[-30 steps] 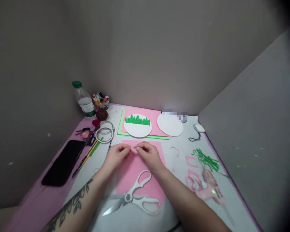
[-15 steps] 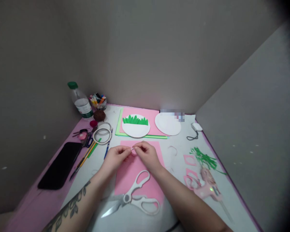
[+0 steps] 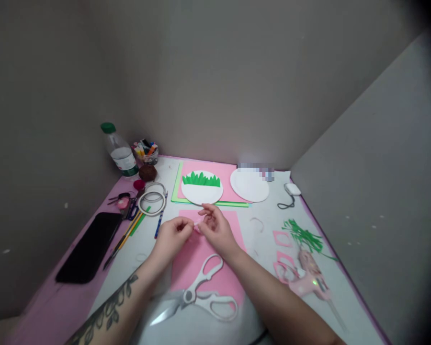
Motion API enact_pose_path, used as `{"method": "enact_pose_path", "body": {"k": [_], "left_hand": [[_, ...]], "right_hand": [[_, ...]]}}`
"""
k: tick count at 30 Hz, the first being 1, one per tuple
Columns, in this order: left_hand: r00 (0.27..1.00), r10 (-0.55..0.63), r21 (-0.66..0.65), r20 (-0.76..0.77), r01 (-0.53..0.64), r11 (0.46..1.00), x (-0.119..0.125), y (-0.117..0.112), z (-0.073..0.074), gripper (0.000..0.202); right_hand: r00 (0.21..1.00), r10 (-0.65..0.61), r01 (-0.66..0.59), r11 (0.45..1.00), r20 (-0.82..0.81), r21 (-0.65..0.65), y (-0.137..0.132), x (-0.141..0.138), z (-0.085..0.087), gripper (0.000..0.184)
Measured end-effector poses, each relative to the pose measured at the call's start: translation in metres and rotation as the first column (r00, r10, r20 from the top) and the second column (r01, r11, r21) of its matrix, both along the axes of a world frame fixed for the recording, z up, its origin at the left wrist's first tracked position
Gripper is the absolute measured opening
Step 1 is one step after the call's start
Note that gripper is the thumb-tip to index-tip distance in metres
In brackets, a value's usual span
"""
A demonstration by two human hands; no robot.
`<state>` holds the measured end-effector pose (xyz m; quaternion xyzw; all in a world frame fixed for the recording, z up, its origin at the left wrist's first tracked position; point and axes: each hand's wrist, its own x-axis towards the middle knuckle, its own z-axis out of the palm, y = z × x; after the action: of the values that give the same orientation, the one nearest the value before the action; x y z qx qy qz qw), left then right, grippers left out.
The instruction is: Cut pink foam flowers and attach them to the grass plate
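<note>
My left hand [image 3: 176, 233] is closed, pinching a small pale pink piece [image 3: 196, 224] that looks like paper. On the piece's other side, my right hand [image 3: 215, 230] touches it with thumb and a finger, its other fingers raised and apart. Both hands are over a pink sheet [image 3: 192, 268] on the table. White-handled scissors [image 3: 189, 295] lie with blades apart across the sheet's near part, below my wrists. Beyond the hands, a white paper plate [image 3: 202, 195] bears a row of green paper grass [image 3: 201, 180].
A second white plate [image 3: 249, 184] is at the back right. On the right lie green strips [image 3: 303, 235], pink cutouts [image 3: 282, 238] and a pink glue gun [image 3: 311, 282]. A phone [image 3: 89, 247], tape rolls [image 3: 152, 203], brushes [image 3: 127, 232] and a bottle [image 3: 120, 155] occupy the left.
My right hand's fingers have lifted and spread a little while its thumb stays near the small pink piece. The left hand keeps its pinch in nearly the same place.
</note>
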<state>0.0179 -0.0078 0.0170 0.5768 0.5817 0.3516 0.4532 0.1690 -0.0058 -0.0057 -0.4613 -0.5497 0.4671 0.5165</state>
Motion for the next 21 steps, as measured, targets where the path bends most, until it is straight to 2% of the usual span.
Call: {"method": "enact_pose_path", "body": {"k": [2,6,11,15,18,20,21], "left_hand": [[0.999,-0.033,0.030,-0.029,0.034,0.999,0.0014,-0.0008,0.0003,0.020],[0.995,-0.054,0.080,-0.082,0.060,0.995,0.0033,-0.0021,-0.0021,0.018],[0.990,-0.077,0.141,-0.115,0.093,0.986,0.0025,-0.0025,-0.0035,0.016],[0.992,-0.085,0.135,-0.098,0.098,0.986,0.0020,-0.0023,-0.0023,0.016],[0.993,-0.076,0.130,-0.090,0.088,0.988,0.0021,-0.0015,-0.0018,0.017],[0.995,-0.051,0.137,-0.086,0.063,0.989,0.0021,-0.0008,-0.0021,0.016],[0.995,-0.038,0.142,-0.089,0.050,0.989,0.0020,-0.0005,-0.0025,0.016]], "right_hand": [[0.999,0.039,-0.039,0.999,-0.014,-0.035,-0.0003,-0.0012,-0.0002,0.040],[0.999,-0.031,0.030,0.997,-0.026,-0.071,-0.0009,-0.0017,0.0001,0.027],[0.993,-0.033,0.024,0.997,-0.113,-0.078,0.0001,0.0001,0.0025,0.023],[0.993,-0.048,0.042,0.997,-0.107,-0.060,0.0001,0.0007,0.0019,0.020],[0.993,-0.120,0.120,0.993,0.004,0.018,-0.0022,0.0011,0.0010,0.018],[0.968,-0.189,0.161,0.972,0.167,0.171,-0.0048,0.0015,0.0021,0.013],[0.945,-0.206,0.138,0.955,0.253,0.261,-0.0062,0.0015,0.0031,0.010]]}}
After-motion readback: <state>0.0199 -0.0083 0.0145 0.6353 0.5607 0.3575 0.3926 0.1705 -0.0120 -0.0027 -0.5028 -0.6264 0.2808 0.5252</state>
